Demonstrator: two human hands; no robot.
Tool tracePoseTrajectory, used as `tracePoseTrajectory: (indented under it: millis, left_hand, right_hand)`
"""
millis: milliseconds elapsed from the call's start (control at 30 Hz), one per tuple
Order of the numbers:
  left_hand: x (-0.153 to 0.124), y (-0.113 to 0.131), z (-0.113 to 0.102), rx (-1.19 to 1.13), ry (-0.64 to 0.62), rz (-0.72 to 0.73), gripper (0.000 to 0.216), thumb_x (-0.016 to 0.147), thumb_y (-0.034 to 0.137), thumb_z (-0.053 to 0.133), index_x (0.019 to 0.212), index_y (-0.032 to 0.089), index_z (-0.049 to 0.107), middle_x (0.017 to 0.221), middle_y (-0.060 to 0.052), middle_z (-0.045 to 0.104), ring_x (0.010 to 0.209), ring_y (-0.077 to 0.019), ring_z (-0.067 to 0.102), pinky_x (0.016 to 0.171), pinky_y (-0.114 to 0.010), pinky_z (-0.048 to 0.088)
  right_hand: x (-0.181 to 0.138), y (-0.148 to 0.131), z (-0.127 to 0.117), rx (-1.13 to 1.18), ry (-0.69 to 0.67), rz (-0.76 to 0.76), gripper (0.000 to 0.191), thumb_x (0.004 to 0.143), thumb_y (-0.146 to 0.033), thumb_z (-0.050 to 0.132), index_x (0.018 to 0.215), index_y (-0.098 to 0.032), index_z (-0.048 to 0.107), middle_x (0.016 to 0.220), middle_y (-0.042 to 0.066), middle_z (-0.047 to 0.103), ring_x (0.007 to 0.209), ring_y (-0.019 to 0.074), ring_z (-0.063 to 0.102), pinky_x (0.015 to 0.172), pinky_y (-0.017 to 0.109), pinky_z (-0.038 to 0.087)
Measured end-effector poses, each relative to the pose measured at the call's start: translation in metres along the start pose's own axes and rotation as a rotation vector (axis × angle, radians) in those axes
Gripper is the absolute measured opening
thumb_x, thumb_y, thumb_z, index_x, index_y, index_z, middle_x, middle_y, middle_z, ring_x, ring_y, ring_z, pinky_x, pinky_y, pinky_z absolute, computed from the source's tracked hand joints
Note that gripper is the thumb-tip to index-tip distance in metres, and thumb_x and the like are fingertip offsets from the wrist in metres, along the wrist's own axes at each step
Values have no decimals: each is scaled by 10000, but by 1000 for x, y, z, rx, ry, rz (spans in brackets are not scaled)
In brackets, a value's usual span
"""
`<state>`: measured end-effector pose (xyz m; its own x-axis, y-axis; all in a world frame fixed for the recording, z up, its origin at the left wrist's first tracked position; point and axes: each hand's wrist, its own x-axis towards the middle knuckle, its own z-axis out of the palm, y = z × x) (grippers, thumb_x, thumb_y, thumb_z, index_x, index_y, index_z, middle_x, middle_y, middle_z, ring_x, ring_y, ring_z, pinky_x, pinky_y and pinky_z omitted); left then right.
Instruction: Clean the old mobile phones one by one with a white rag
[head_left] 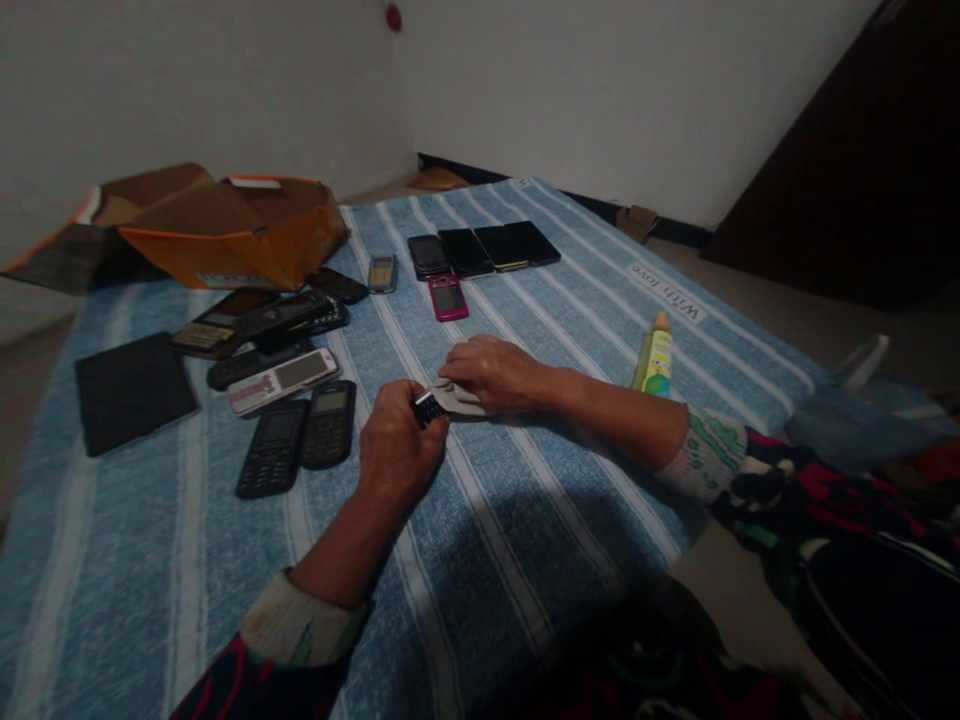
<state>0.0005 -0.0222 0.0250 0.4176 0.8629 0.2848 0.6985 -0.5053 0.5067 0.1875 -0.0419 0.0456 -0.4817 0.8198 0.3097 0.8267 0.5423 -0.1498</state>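
Observation:
My left hand [399, 445] is closed round a small dark keypad phone [427, 406], whose keys show between the fingers. Pressed against the phone's far end is a pale cloth [459, 398], bunched under the fingers of my right hand [491, 372]. Part of the phone is hidden by both hands and the cloth. Just left of my left hand lie two dark keypad phones, one [328, 424] nearer it and another [273, 448] beside that. A pink phone [448, 297] lies beyond my right hand.
An open orange cardboard box [247, 245] stands at the back left, with several phones [285, 370] piled before it. A black flat rectangle [135, 390] lies at the left. Several dark phones [480, 250] form a row at the back. A yellow-green bottle [656, 360] lies right, on the striped cloth [570, 500].

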Motion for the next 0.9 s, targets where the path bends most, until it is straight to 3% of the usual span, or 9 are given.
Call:
tracePoseTrajectory:
  millis: [167,333,433,500,633,700,767,833,900]
  left_hand:
    - [0,0,-1,-31,-2,6,214,724,318,602,882,228,488,820,-16,581,719,-208,597,654,-302,470]
    - [0,-4,0,-31,-11,-8,233,721,293,608,910,215,495,836,-10,574,728,-201,595,679,-305,477]
    - [1,-6,-1,-43,5,-7,225,718,261,604,909,211,497,827,-7,568,731,-196,593,691,-304,480]
    - [1,-7,-1,-48,26,-8,222,715,246,603,906,211,495,821,-7,564,749,-200,596,710,-308,484]
    - [1,-10,-3,-44,42,-27,198,722,238,595,886,212,487,828,-13,558,778,-212,603,731,-325,489]
    - [0,-11,-3,-56,39,-25,182,737,235,586,886,213,484,833,-16,559,787,-215,606,732,-331,491]
    - [-1,-11,-3,-76,39,-10,171,741,222,582,879,216,480,824,-14,559,798,-216,607,737,-332,493]
    - [-3,-12,-2,-85,46,11,160,748,207,575,874,219,477,819,-13,556,807,-215,606,743,-330,493]
    - [-4,-13,-1,-89,58,41,154,754,189,568,868,219,469,816,-13,548,807,-212,601,742,-328,491]
  right_hand:
    - [7,-5,3,-2,-14,-27,124,891,-224,564,944,-168,660,881,55,618,816,188,532,781,325,382]
    - [5,11,-4,158,13,105,171,845,-93,535,883,-155,690,827,40,623,773,158,556,710,271,399]
    - [4,18,-4,190,114,231,169,830,-107,552,852,-155,713,802,38,628,751,151,564,703,269,414]
    - [6,20,-1,247,262,347,170,817,-117,563,844,-163,724,803,38,641,764,156,575,723,282,430]
    - [17,17,5,740,645,596,135,789,-226,610,849,-168,716,769,19,664,716,152,606,681,283,474]
    - [24,12,8,1070,733,690,194,732,-320,675,847,-166,699,720,1,661,614,140,596,593,270,480]
    - [28,5,13,1256,738,731,261,680,-363,713,852,-168,687,693,-10,655,546,131,575,533,263,472]
    - [31,-3,19,1207,726,706,236,715,-360,681,863,-176,689,705,-7,653,561,136,581,545,265,475]
    - [32,-8,26,932,727,620,162,788,-296,604,859,-186,700,772,11,659,665,149,611,635,276,489]
